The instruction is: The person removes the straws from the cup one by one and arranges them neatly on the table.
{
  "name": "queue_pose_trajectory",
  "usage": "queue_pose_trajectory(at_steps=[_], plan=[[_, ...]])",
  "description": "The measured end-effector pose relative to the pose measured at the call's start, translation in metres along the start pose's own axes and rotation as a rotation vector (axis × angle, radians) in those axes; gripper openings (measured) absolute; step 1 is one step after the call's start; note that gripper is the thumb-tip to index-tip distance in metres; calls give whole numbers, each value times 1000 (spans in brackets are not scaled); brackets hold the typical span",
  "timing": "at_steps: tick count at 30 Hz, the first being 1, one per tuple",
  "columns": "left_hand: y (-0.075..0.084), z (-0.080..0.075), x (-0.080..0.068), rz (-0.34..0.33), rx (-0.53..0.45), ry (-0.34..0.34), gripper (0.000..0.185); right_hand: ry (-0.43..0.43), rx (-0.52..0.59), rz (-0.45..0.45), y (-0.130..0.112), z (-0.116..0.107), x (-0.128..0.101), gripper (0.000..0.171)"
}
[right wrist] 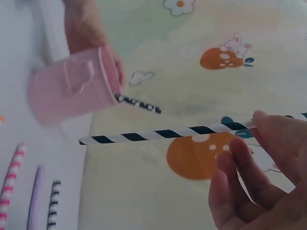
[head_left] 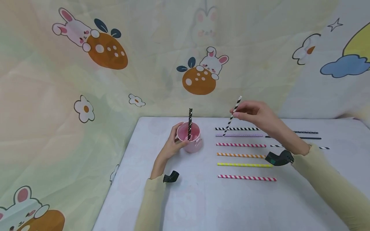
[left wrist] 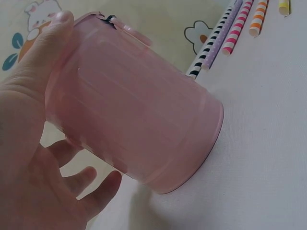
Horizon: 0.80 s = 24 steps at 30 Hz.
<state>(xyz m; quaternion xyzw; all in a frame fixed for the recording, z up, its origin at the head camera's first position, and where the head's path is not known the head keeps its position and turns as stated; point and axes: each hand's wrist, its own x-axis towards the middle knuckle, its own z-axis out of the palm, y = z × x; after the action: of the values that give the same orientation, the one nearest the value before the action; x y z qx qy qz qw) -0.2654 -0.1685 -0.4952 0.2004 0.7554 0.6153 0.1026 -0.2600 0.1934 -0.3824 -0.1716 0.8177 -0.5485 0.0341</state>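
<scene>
Head view showed my left hand (head_left: 170,147) curled round the pink cup (head_left: 189,136) on the table (head_left: 202,199), a dotted black straw (head_left: 189,123) standing in it. My right hand (head_left: 255,114) pinched a striped straw (head_left: 232,115) above the row. I read no writing anywhere.

The right arm (head_left: 292,138) covers the middles of three straws (head_left: 309,132) on the table's far right. The cup (head_left: 189,136) hides the dotted straw's (head_left: 190,123) lower end. In the right wrist view the cup (right wrist: 72,91) is blurred, and the striped straw's (right wrist: 168,132) far end runs off the edge
</scene>
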Motion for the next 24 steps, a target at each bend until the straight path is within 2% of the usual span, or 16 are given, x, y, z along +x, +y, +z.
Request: queue_pose_trajectory(at_steps=[6, 11, 12, 18, 24], plan=[[-6, -1, 2, 2, 9, 6, 85, -12, -304, -25, -1, -19, -24, 14], [-6, -1, 2, 0, -4, 5, 84, -72, -540, -3, -2, -33, -40, 20], [-1, 0, 1, -5, -13, 1, 84, -88, -580, 5, -2, -35, -43, 22], [1, -1, 1, -2, -14, -3, 86, -165, -791, 76, 10, -33, -58, 22], [1, -1, 1, -1, -14, -8, 86, -176, -955, 114, 30, -29, -75, 20]])
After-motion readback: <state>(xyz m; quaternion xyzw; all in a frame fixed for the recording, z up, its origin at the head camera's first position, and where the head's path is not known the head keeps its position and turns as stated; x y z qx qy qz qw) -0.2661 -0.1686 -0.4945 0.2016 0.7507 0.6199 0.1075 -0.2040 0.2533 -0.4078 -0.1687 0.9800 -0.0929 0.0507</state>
